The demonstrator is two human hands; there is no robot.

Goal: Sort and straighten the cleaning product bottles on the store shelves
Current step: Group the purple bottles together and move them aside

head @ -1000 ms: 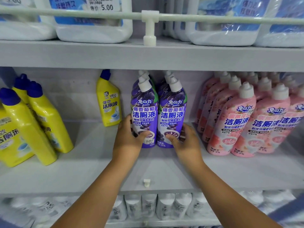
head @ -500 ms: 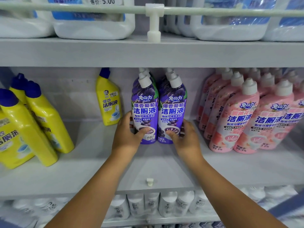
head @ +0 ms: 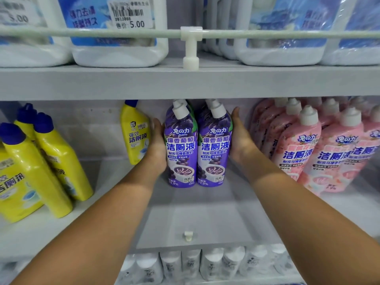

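A person is standing at a grey store shelf [head: 205, 219], reaching both bare arms into the middle tier. Two purple bottles [head: 181, 149] with white nozzle caps are standing upright side by side at the centre of that tier, their labels facing out and their sides touching; more purple bottles are lining up behind them, though how many cannot be counted. The left hand [head: 157, 147] is pressing flat against the outer left side of the left bottle, and the right hand [head: 239, 138] is pressing flat against the outer right side of the right bottle. Each grip is spread with straight fingers, not curling round anything, so the pair is being squeezed between two flat palms.

To the left, one single yellow bottle [head: 134, 134] with a blue cap is standing at the back, just beside the left hand. Further left, at least four leaning yellow bottles [head: 59, 161] with blue caps are tilting in a cluster near the shelf front. To the right, a pink bottle group [head: 308, 153] with white caps is leaning in several rows; at least eight caps are showing, the rest hidden.

On the tier above, four large white jugs [head: 121, 52] with blue labels are sitting behind a pale guard rail [head: 92, 33]; one price tag [head: 131, 16] is reading 5.00. Below, a row of about eight blurred white bottles [head: 191, 264] is showing.
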